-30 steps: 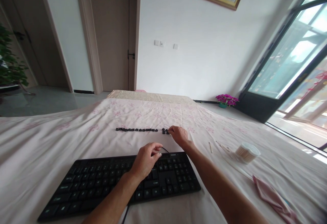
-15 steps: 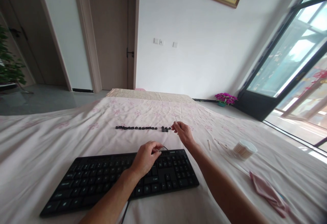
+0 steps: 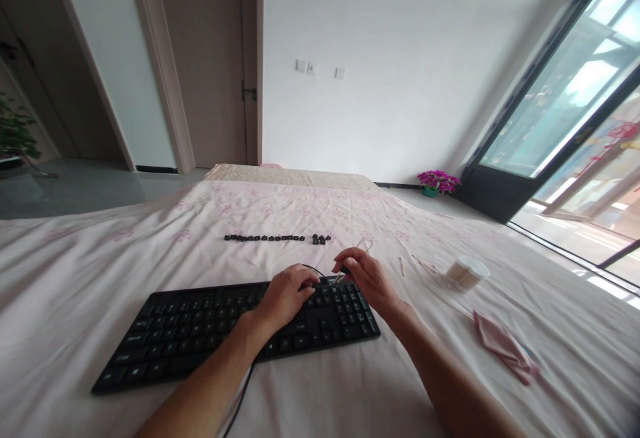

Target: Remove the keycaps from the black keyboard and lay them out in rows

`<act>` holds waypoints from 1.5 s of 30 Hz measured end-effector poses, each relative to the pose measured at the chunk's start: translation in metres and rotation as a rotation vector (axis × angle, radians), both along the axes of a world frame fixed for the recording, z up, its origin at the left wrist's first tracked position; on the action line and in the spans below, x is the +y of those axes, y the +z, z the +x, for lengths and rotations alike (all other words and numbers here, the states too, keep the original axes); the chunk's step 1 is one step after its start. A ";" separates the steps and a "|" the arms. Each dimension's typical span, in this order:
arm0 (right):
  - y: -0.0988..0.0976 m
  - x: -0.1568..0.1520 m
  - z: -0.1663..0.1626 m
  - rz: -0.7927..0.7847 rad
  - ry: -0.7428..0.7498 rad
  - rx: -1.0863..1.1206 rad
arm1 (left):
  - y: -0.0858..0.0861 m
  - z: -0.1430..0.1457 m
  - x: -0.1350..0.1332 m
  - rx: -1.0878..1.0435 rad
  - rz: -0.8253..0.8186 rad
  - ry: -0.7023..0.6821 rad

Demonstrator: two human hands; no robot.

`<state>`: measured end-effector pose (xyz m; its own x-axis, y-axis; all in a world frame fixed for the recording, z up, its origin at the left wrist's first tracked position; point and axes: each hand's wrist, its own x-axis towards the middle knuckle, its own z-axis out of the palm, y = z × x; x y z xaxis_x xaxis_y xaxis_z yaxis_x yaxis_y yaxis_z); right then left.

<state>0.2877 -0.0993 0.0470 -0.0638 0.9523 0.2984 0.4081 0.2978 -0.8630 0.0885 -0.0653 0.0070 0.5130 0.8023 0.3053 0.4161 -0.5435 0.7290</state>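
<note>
A black keyboard (image 3: pixel 200 321) lies at a slant on the bed sheet. Over its upper edge is my left hand (image 3: pixel 287 295), with thumb and fingers curled together; what they hold, if anything, is hidden. My right hand (image 3: pixel 367 281) is closed on a thin wire keycap puller (image 3: pixel 367 244), whose loop sticks up above the fingers and whose lower ends point toward the keyboard's top right part. Something small and dark shows between those fingers. Beyond the keyboard stand a row of black keycaps (image 3: pixel 265 238) and a smaller cluster of keycaps (image 3: pixel 320 239).
To the right are a round tub of cotton swabs (image 3: pixel 467 273), loose swabs (image 3: pixel 424 263) and a folded pink cloth (image 3: pixel 505 348). A black cable (image 3: pixel 243 395) runs from under the keyboard toward me. The pale flowered sheet (image 3: pixel 150 251) is wrinkled.
My right hand has come back from beside the keycap cluster to the keyboard's upper right, carrying the wire puller. My left hand stays at the keyboard's upper edge. The view has shifted slightly.
</note>
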 end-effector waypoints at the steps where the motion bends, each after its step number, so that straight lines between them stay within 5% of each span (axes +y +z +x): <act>1: 0.000 -0.002 -0.001 -0.008 0.021 -0.023 | 0.001 0.000 -0.001 0.022 0.017 -0.005; 13: -0.019 0.003 -0.007 0.128 0.158 -0.203 | 0.006 0.001 -0.002 0.166 0.054 -0.038; 31: -0.011 0.003 -0.029 0.099 0.126 -0.412 | 0.004 0.011 0.009 0.124 -0.054 -0.066; 45: -0.027 -0.001 -0.021 0.163 0.107 -0.271 | 0.002 0.016 0.005 0.179 0.046 -0.042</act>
<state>0.2670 -0.1000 0.0205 -0.2585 0.8771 0.4048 0.5755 0.4764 -0.6647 0.1042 -0.0605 0.0094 0.5950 0.7665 0.2419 0.5130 -0.5938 0.6198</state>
